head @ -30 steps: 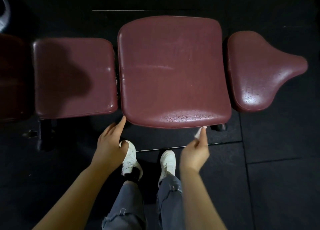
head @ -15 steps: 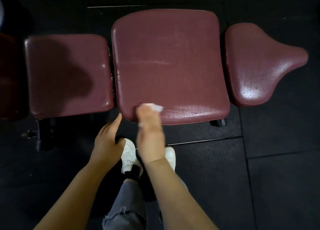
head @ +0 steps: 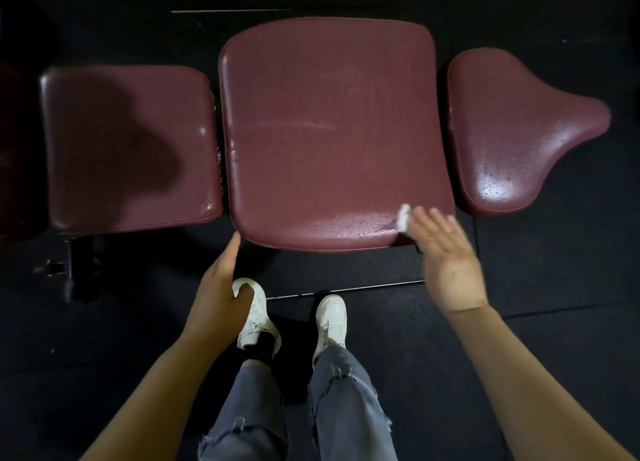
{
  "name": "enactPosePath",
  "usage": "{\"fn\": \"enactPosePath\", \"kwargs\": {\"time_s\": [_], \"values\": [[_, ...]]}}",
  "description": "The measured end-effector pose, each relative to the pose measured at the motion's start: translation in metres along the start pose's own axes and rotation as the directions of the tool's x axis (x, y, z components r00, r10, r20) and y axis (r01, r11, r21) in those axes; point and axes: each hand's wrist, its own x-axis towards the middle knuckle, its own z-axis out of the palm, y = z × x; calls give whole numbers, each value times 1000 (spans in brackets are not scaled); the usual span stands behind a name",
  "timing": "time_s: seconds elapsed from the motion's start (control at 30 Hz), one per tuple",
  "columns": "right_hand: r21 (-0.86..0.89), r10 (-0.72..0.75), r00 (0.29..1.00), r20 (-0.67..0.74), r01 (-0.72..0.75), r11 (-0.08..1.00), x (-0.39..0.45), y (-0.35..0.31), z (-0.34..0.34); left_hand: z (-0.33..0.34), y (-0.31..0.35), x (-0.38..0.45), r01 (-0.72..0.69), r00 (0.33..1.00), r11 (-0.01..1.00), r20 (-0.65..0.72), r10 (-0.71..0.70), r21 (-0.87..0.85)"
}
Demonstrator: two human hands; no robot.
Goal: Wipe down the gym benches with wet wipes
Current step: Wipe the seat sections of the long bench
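Observation:
The gym bench has three maroon pads: a wide middle pad (head: 329, 131), a left pad (head: 128, 148) and a tapered right pad (head: 512, 131). My right hand (head: 446, 259) lies flat and blurred on the middle pad's near right corner, its straight fingers pressing a small white wet wipe (head: 403, 218) against the vinyl. A wet sheen runs along that pad's front edge. My left hand (head: 218, 297) hangs relaxed in front of the pad's near left corner, fingertips by the edge, holding nothing.
Black rubber floor tiles surround the bench. The bench's dark metal frame and foot (head: 78, 266) stick out below the left pad. My white shoes (head: 330, 315) and grey jeans stand close to the middle pad's front. Another dark red pad is cut off at the far left.
My right hand swept the wipe along the middle pad's front edge, from the near left part to the near right corner. My left hand stayed where it was.

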Motion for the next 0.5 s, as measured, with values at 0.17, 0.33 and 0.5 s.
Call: {"fn": "enactPosePath", "kwargs": {"time_s": [0.17,0.33,0.5], "values": [[175,632,775,-15,-620,765,-12,18,2,-1,10,0,-7,1000,1000,20,7,14],[507,573,801,173,-571,646,0,-40,-14,-9,24,-6,47,999,996,23,-49,81],[473,-103,960,262,-35,880,9,-105,-10,-10,44,-9,93,996,994,-24,-91,62]]}}
